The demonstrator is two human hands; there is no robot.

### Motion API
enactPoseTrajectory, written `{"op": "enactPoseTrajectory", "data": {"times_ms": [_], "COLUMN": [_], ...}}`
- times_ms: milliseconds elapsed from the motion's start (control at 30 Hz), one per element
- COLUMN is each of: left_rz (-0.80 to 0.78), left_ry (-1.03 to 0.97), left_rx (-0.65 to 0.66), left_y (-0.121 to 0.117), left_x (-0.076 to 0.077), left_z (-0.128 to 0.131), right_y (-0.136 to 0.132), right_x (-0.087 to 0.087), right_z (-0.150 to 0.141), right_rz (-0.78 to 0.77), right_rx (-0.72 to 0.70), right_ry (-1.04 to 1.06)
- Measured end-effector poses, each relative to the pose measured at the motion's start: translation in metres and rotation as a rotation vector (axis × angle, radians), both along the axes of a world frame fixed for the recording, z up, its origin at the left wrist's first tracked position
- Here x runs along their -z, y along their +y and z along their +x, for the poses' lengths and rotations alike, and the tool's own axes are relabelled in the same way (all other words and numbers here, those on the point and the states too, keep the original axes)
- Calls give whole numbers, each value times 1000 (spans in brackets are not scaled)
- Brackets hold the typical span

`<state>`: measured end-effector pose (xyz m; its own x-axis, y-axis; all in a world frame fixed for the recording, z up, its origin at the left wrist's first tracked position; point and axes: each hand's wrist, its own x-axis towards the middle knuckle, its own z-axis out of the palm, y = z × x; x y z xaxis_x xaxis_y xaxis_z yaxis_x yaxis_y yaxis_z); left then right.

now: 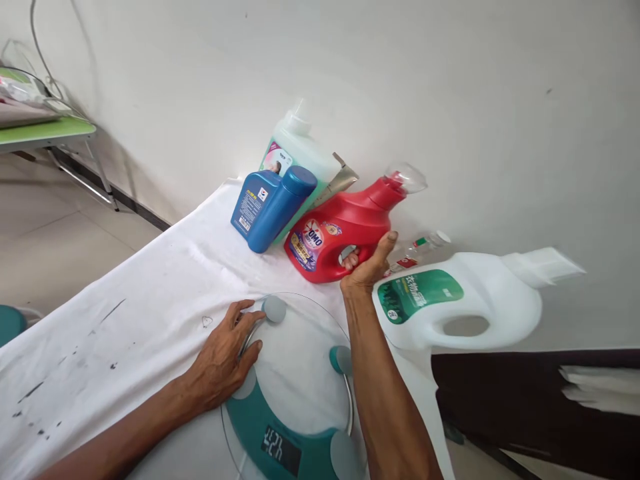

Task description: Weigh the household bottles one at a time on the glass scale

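Observation:
My right hand (371, 265) grips the handle of a red OMO detergent bottle (363, 212), with fingertips showing through the handle hole. The bottle tilts to the right and has a clear cap. My left hand (227, 350) lies at the left edge of a round glass scale (300, 373), its fingers apart and touching the rim. Digits are lit on the scale's dark display (281, 452). Right of my right wrist stands a white detergent jug (480, 300) with a green label. A clear bottle (425, 243) is partly hidden behind my right hand.
Left of the red bottle stand a blue bottle (273, 207), a pale green pump bottle (300, 143) and a crimped tube (340, 180). A white cloth (150, 293) covers the table beside the wall. A green-topped folding table (47, 130) is at far left.

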<state>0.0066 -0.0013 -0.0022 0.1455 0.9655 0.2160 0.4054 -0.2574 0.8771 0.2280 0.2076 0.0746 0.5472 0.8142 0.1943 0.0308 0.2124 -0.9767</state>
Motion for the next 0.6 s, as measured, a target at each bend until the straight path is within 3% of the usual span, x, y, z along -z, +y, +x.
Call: {"op": "enactPoseTrajectory", "data": {"times_ms": [100,167,333,400,533,600], "left_rz": [10,20,24,37,52,70], "left_ry": [20,27,52,63,84,90], "left_rx": [8,12,21,12,13,7], "left_y": [1,2,3,3,4,5], "left_x": [1,1,1,3,8,9], "left_z": [-2,-3,-4,-5,-5,-6], "right_y": [-11,-34,-130,-163,-190,-183], "right_x": [-4,-7,-9,-7,-2,0], "right_z": [8,15,42,60,107,131], "right_rz": [7,47,187,224,167,96], "right_rx": [-28,19,171,294,598,615], "right_ry": [-175,-380,-830,-956,-874,-700]}}
